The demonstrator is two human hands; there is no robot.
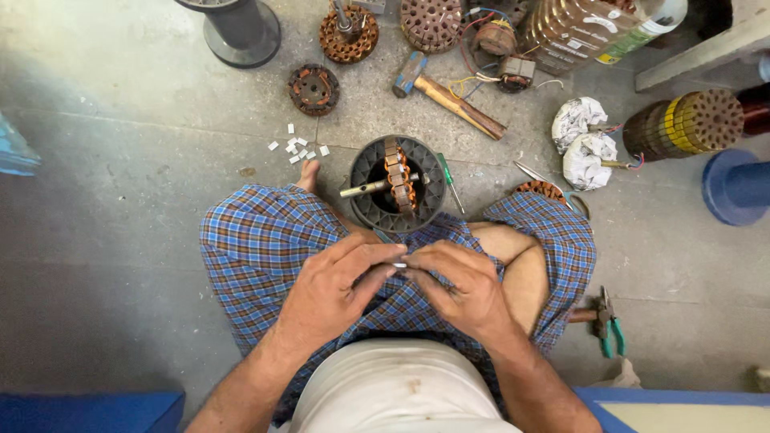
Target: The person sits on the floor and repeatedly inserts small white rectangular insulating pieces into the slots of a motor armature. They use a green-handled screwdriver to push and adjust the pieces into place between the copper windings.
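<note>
Your left hand [333, 289] and right hand [461, 289] meet fingertip to fingertip above your lap. Both grips are pinched on one small white strip [399, 264], which shows only as a sliver between the thumbs and forefingers. The remaining fingers of each hand are curled loosely under the grip.

Just beyond the grip, on the floor [120, 200] between your knees, stands a black round motor housing [397, 184]. A copper-wound stator [399, 180] sits upright in it, and a metal shaft [362, 189] projects from it toward the left-hand side of the grip.

Farther out and to the left of the grip, a cluster of small white pieces [298, 150] lies scattered on the floor. They look like the same material as the strip in your fingers.

To the right of the housing lies a green-handled screwdriver [450, 182]. Beyond it rests a hammer [449, 96] with a wooden handle. Further wound cores [349, 34] and loose wires lie at the far edge, well apart from the grip.

To the right of the grip and near your right knee, green-handled pliers [608, 325] lie on the floor. Two wads of crumpled white paper [581, 138] lie farther out on that side.

You sit cross-legged in blue checked cloth [257, 240].
</note>
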